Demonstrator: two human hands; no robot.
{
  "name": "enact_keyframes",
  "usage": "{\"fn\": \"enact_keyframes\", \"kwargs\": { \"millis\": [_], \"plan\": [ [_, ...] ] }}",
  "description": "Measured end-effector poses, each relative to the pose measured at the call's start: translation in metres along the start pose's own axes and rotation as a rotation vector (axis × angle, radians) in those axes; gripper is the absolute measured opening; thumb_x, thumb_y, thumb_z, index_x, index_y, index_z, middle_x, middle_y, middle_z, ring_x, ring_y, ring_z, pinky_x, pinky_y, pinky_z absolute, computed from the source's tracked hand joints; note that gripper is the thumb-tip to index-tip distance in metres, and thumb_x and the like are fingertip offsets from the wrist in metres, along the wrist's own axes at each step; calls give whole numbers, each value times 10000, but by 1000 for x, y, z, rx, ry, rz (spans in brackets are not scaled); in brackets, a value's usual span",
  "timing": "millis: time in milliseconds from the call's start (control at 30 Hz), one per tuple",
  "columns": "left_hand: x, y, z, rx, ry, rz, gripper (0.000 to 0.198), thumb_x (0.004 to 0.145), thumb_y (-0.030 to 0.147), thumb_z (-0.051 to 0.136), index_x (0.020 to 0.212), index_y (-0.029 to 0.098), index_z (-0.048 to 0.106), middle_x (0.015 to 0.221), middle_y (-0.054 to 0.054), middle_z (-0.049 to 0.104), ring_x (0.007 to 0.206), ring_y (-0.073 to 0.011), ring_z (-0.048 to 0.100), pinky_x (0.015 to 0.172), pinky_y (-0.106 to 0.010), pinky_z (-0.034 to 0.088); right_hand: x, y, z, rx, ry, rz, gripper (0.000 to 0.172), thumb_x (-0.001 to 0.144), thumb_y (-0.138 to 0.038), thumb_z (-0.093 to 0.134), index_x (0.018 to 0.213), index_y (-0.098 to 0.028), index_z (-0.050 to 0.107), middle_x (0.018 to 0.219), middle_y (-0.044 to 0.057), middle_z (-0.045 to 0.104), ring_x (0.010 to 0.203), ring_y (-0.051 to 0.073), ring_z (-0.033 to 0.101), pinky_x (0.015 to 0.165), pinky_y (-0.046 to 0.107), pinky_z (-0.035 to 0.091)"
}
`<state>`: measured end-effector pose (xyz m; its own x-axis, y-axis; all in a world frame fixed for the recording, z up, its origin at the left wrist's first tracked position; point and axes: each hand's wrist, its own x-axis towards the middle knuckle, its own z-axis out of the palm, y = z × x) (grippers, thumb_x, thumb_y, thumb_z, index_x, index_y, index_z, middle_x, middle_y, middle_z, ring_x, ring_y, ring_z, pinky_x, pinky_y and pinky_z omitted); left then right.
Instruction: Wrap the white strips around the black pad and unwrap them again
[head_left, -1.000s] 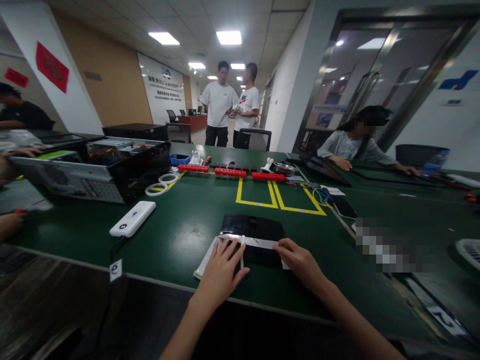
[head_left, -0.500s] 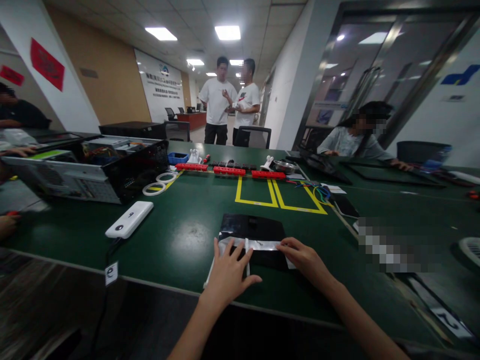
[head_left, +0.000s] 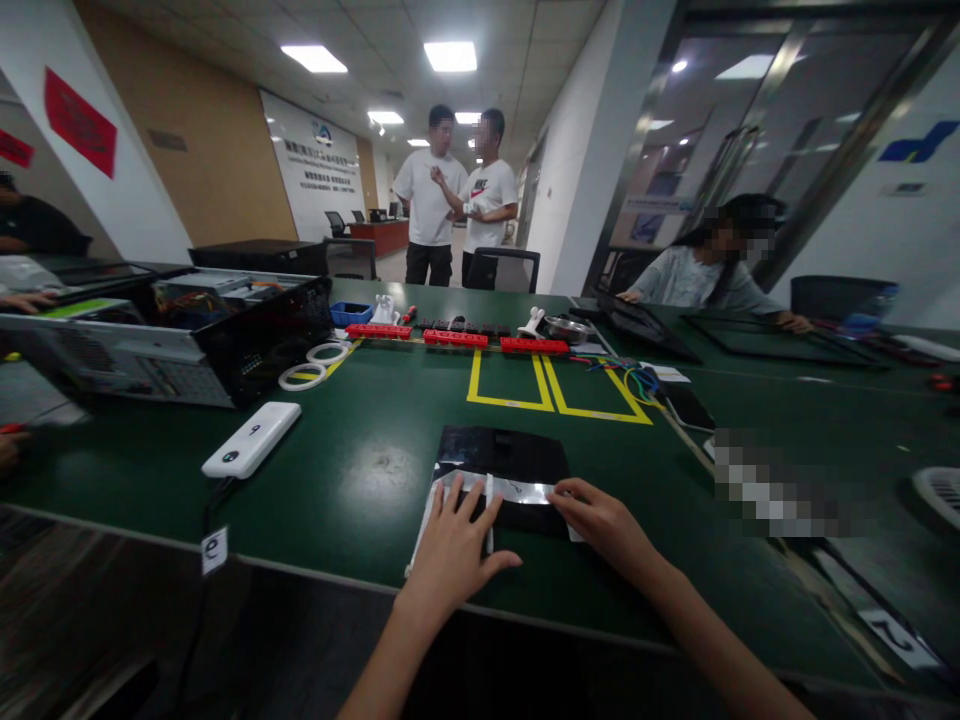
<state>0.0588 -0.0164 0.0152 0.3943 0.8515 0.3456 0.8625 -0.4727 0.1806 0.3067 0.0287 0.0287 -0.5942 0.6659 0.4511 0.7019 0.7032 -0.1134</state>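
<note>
Silvery strip [head_left: 521, 492], likely light, flimsy, best held by its end; right hand [head_left: 604, 520] pinches there, left hand [head_left: 450, 550] splayed.

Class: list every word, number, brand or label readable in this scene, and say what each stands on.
"NIKE": white shirt in the background.
"6" or "9", depending on orientation: white device.
"6" or "9", likewise: cable tag below it.
"2", tilted: white label, lower right.
Too small or blurred: wall sign, red paper.
</note>
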Motion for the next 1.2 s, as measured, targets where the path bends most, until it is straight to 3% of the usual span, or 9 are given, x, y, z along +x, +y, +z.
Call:
{"fn": "enact_keyframes", "kwargs": {
  "millis": [333, 433, 567, 633, 833, 933, 1067, 1133, 1200],
  "plan": [
    [-2, -4, 1, 15, -23, -4, 768, 802, 691, 372, 1370, 176, 402, 1428, -146, 400, 1337, -376, 265, 1049, -594, 220, 3, 1, -1, -58, -96, 0, 267, 888, -254, 446, 1042, -262, 664, 1019, 71, 649, 878, 168, 591, 683, 278, 528],
    [-3, -6, 0, -6, -42, 2, 772, 808, 693, 353, 1384, 180, 378, 1442, -142, 379, 1351, -366, 239, 1050, -591, 220, -2, 3, -9, -19, -206, 3, 325, 887, -317, 463, 1180, -305, 603, 1180, 59, 611, 1003, 207, 562, 822, 381, 508],
    [-4, -8, 1, -29, -64, 4, 791, 810, 702, 329, 1398, 174, 351, 1459, -141, 351, 1361, -362, 215, 1058, -584, 206, -21, 5, -11, 13, -362, 85, 499, 916, -414, 394, 1402, -331, 319, 1428, 26, 391, 1305, 270, 340, 1007, 542, 346],
    [-4, -8, 2, -32, -58, 3, 783, 815, 698, 324, 1396, 174, 356, 1457, -138, 354, 1363, -363, 208, 1060, -585, 195, -29, 2, -11, 24, -412, 138, 562, 916, -456, 375, 1435, -338, 192, 1470, 19, 297, 1361, 282, 208, 1041, 598, 248],
    [-6, -5, 3, -33, -43, 4, 777, 817, 690, 340, 1382, 159, 380, 1452, -154, 356, 1359, -370, 214, 1063, -583, 179, -29, -4, -22, 93, -505, 205, 537, 931, -482, 306, 1433, -366, 153, 1496, -5, 203, 1376, 288, 83, 1051, 638, 132],
    [-6, -2, 2, -69, -49, -9, 802, 813, 671, 387, 1421, 156, 297, 1462, -169, 330, 1364, -372, 191, 1061, -591, 175, -17, -2, -26, 136, -458, 218, 479, 949, -456, 258, 1414, -344, 270, 1481, 12, 264, 1374, 278, 134, 1053, 621, 162],
    [-5, -12, -12, -203, 14, -41, 681, 904, 491, 392, 1462, 201, 132, 1496, -145, 261, 1385, -278, 168, 1071, -531, 221, 18, -17, -30, 94, -225, 219, 467, 950, -429, 276, 1375, -275, 390, 1455, 70, 338, 1352, 266, 247, 1058, 572, 217],
    [-6, -28, -23, -249, 100, -95, 568, 939, 391, 349, 1451, 214, 176, 1488, -123, 292, 1380, -234, 204, 1078, -498, 232, 44, -37, -30, 70, -171, 169, 465, 950, -412, 286, 1373, -257, 399, 1448, 80, 353, 1337, 256, 284, 1065, 538, 232],
    [-12, -52, -31, -232, 175, -190, 457, 951, 337, 314, 1391, 212, 330, 1439, -107, 394, 1350, -223, 295, 1076, -489, 244, 70, -60, -27, 47, -195, 92, 468, 950, -414, 283, 1371, -251, 406, 1451, 73, 350, 1334, 258, 288, 1068, 525, 232]
  ]
}}
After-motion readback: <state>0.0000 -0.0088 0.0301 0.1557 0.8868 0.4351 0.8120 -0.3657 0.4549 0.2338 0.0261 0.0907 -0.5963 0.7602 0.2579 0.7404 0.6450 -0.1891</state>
